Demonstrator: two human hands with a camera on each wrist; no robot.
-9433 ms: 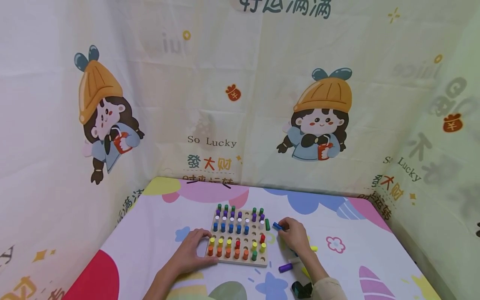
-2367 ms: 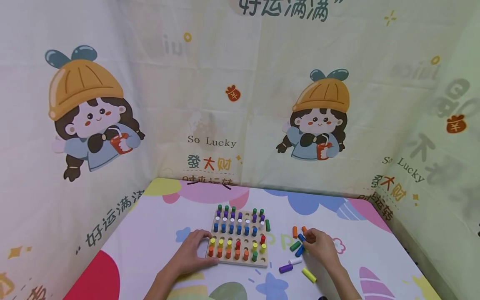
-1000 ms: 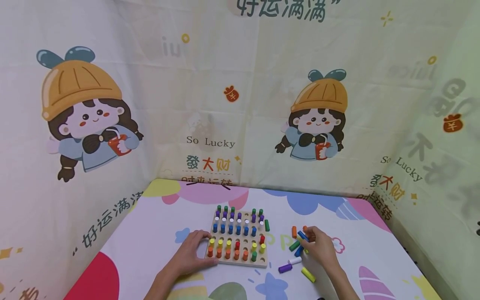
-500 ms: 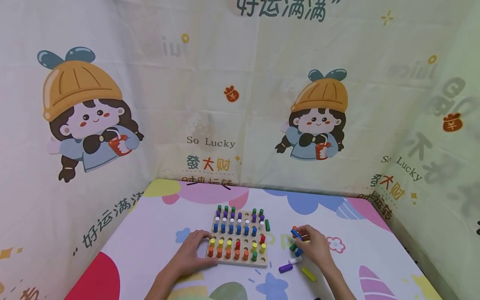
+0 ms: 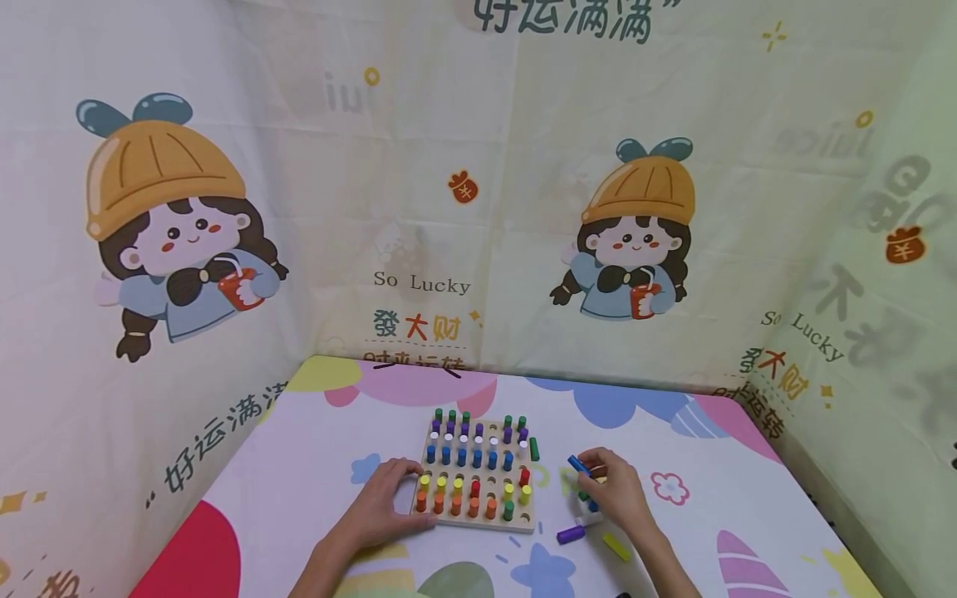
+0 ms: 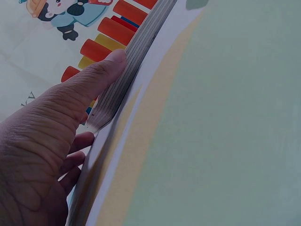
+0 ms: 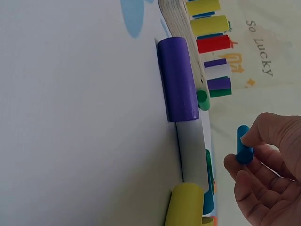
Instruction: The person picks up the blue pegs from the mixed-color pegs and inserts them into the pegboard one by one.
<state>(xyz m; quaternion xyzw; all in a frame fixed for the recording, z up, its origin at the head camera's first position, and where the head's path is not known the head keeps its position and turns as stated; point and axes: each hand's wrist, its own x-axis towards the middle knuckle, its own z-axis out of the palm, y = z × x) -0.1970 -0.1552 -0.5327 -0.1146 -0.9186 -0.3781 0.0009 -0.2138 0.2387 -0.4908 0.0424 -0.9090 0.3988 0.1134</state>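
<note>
A wooden pegboard [image 5: 486, 524] holds rows of upright coloured pegs, with some holes bare. My left hand [image 5: 383, 502] grips its near left corner, the thumb [image 6: 106, 68] along the front edge and fingers round the left side. Between thumb and fingertips, my right hand [image 5: 624, 494] pinches a blue peg [image 7: 243, 145], raised above the table to the right of the board. Below that hand lie loose pegs, partly hidden by it: a purple peg [image 5: 571, 536], a white peg [image 7: 192, 150], a yellow peg [image 5: 616, 546], and green and blue ones.
A single green peg [image 5: 534, 449] lies against the board's right side. The table [image 5: 673, 448] wears a patterned cloth, and printed curtains [image 5: 516, 249] stand round its back and sides. A small dark object [image 5: 624, 595] shows at the bottom edge.
A blue peg held 9.4 s ago now appears in the blue row. My right hand has lifted another blue peg from the pile and moved left with it. The left hand stays put.
</note>
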